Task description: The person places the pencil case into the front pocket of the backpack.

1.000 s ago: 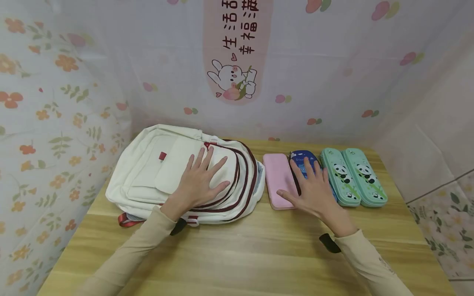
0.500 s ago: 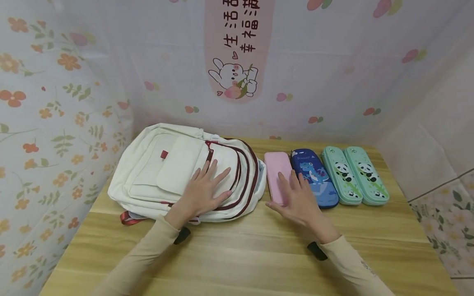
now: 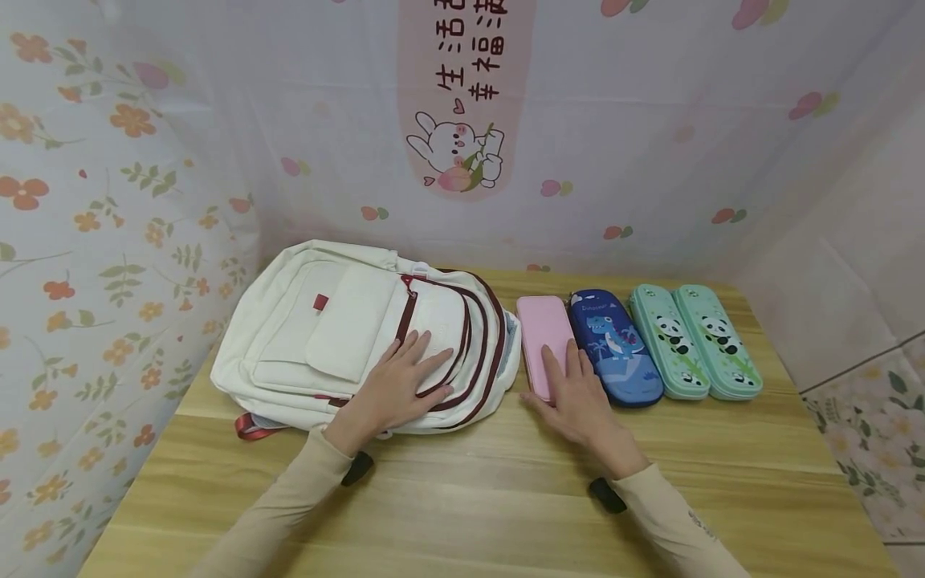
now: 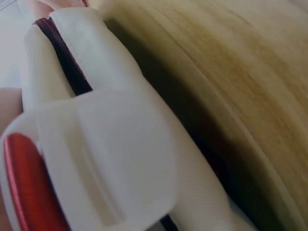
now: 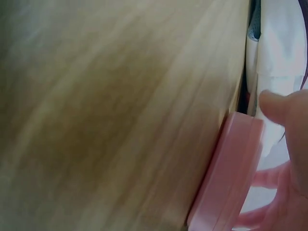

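A white backpack (image 3: 289,321) with dark red zips lies flat on the left side of the wooden table. My left hand (image 3: 393,385) rests on its front pocket, fingers spread. Just right of the bag is a pink pencil case (image 3: 542,321); my right hand (image 3: 578,401) lies over its near half with fingers extended. In the right wrist view, the thumb stands off the end of the case and the other fingers reach across its top. The left wrist view looks along the bag's side, where a white buckle (image 4: 115,159) with a red strap fills the foreground.
Beside the pink case lies a blue dinosaur pencil case (image 3: 614,345). Further right, two mint-green panda pencil cases (image 3: 668,341) sit side by side. A patterned cloth (image 3: 325,120) hangs behind the wooden table (image 3: 470,498).
My right hand has moved left from over the blue dinosaur case to the pink one, and lower. The left hand has slid slightly toward me on the backpack.
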A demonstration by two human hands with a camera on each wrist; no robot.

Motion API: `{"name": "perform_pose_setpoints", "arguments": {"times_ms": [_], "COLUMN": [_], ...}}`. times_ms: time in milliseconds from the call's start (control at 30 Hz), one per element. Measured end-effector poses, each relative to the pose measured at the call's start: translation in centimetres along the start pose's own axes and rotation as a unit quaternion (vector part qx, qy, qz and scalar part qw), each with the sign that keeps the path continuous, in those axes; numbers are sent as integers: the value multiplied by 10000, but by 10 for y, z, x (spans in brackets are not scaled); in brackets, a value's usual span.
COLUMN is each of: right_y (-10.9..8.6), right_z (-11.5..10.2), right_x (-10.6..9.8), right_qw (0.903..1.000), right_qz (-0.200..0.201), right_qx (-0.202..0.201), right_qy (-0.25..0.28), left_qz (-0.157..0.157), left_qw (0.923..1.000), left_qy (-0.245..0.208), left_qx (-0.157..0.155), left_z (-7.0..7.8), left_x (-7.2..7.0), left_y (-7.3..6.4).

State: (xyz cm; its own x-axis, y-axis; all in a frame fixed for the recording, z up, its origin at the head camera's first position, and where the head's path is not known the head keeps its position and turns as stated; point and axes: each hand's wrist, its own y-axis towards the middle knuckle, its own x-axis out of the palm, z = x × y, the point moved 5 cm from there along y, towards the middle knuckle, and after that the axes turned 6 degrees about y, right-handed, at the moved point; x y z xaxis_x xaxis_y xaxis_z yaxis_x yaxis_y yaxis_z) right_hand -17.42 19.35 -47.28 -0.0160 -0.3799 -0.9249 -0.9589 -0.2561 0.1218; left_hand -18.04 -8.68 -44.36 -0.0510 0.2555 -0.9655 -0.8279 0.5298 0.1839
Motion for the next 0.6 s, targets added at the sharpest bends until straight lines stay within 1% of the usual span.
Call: {"name": "perform_pose_setpoints", "arguments": {"times_ms": [100,167,233,300,400,467,600], "right_y": [0,0,0,-1,-2,-3,-3], "right_z": [0,-1,-2,-3,-4,-4,-3], "right_x": [-1,-2,-3,-4,-5,-6,-7], "right_qw": [9996,9991,9984,9978,9968,9962,9945], "right_qz": [256,399,536,619,716,707,712], "right_qx": [-48,-42,6,107,320,487,741], "right_qy": [63,143,185,212,173,151,185], "left_qz": [92,220,436,719,1210,1491,1912], "left_qw": [9999,9995,9986,9965,9904,9857,9779], "left_qy": [-70,-127,-123,-130,-147,-205,-299], "left_qx": [96,167,271,413,647,760,790], "left_z": [0,1,1,1,2,3,3], "left_x": [0,-1,-3,-6,-11,-13,-18], "left_y": [0,0,1,1,3,3,3]}}
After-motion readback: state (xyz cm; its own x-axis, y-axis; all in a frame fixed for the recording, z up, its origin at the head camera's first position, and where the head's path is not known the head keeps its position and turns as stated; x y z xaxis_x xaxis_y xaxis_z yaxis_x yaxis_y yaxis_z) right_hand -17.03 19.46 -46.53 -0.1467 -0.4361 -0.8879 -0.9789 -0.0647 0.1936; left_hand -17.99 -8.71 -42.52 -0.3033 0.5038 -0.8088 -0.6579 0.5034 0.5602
